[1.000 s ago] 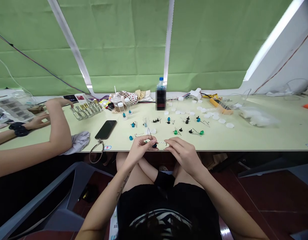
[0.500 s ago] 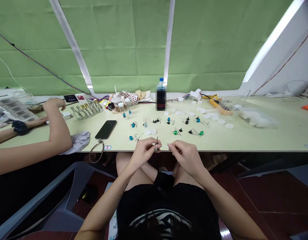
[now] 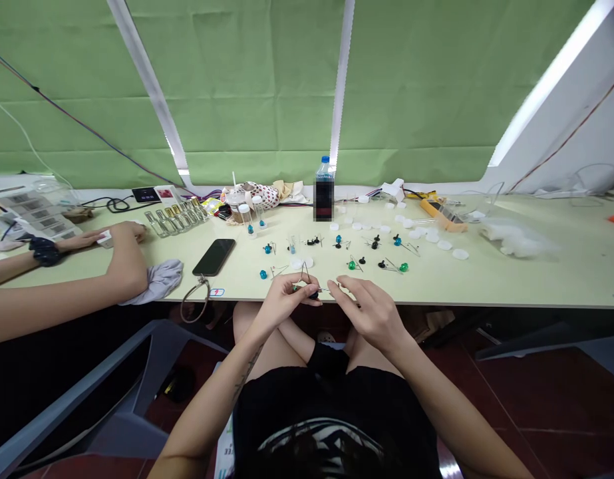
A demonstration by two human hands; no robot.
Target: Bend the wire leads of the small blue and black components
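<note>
Just in front of the table edge, my left hand [image 3: 287,298] pinches a small dark piece [image 3: 314,293] with thin wires standing up and a bit of green on it. A thin pin points from it to the right. My right hand [image 3: 369,307] is at the pin's tip, its fingers loosely parted; whether it touches the pin is too small to tell. Several blue, green and black beads with thin wires lie on the table beyond, among them a green bead [image 3: 403,267] and a blue bead [image 3: 263,274].
A black phone [image 3: 214,257] and a metal ring [image 3: 195,299] are left of my hands. Glass vials [image 3: 174,218], a bottle [image 3: 323,193], white caps [image 3: 444,245] and a yellow tool [image 3: 442,214] stand or lie behind. A person's arms [image 3: 107,266] rest at the left.
My right fingers have loosened and spread near the pin. The piece in my left hand has turned, its wires now upright and apart. The person's hand at the left has lowered to the table.
</note>
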